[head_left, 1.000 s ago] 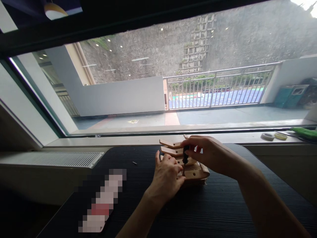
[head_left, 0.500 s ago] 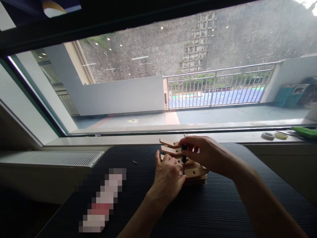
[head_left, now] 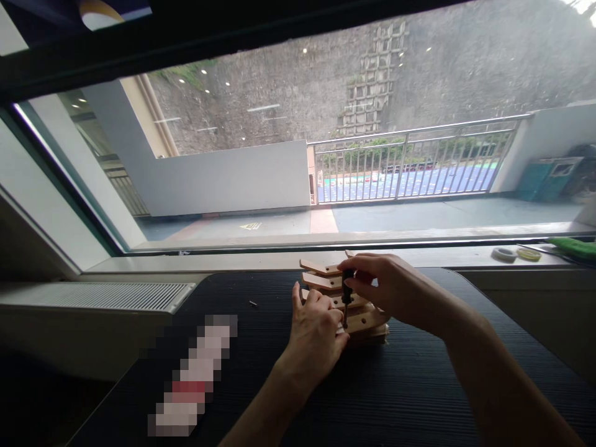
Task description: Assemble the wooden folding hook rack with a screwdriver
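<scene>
A wooden assembly (head_left: 365, 321) of angled slats with holes lies on the dark table in front of me. My right hand (head_left: 386, 282) is closed round the black handle of a screwdriver (head_left: 347, 292), held nearly upright. Its tip meets the nearest slat, at or by a hole close to my left fingers. My left hand (head_left: 316, 329) grips the near left end of the wooden assembly, thumb at the front edge and fingers over the slats. The left hand hides part of the wood.
A small metal screw or pin (head_left: 252, 304) lies on the dark table (head_left: 400, 397) to the left. Nearer me is a blurred-out long item (head_left: 193, 375). Tape rolls (head_left: 504, 254) and a green item (head_left: 572, 248) rest on the windowsill (head_left: 261, 262). A radiator (head_left: 97, 298) stands left.
The screwdriver's handle has tilted slightly and my right hand has turned a little with it. My left hand keeps its hold on the wood.
</scene>
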Available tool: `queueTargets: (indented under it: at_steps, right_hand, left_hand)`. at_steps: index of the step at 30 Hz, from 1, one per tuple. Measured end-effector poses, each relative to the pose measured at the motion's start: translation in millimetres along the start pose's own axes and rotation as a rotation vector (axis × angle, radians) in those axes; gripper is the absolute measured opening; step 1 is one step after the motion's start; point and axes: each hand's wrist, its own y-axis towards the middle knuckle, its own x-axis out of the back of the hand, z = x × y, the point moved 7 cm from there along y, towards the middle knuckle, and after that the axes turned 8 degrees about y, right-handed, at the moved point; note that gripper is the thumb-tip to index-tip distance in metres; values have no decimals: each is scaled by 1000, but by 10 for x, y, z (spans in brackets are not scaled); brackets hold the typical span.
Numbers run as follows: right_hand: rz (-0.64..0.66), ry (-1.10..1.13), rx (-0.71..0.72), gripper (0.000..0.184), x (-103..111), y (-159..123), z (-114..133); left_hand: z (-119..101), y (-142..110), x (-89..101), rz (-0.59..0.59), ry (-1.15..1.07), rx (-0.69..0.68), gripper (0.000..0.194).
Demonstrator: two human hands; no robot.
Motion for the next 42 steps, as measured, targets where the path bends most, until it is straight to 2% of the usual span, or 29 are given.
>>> queueTargets:
  at_steps: [6, 12, 17, 23, 33, 38, 42]
  right_hand:
    - [17, 21, -105, 18, -5, -10, -72]
    - [-21, 75, -62, 24, -12, 0, -33]
    - [-13, 36, 13, 24, -28, 8, 25]
    - [-9, -6, 10, 28, -27, 2, -5]
    - [-4, 22, -14, 23, -27, 0, -74]
    - [-24, -32, 4, 17, -36, 20, -43]
    - [-18, -69, -41, 20, -50, 36, -56]
  left_hand:
    - [-10, 13, -4, 7, -4, -1, 14]
    - [0, 5, -10, -11, -8, 1, 13]
    - [10, 0, -11, -7, 0, -2, 14]
    - [11, 1, 3, -3, -6, 0, 16]
    - [6, -3, -4, -25, -11, 8, 15]
    - [11, -9, -6, -29, -11, -3, 16]
    - [15, -11, -5, -24, -18, -12, 16]
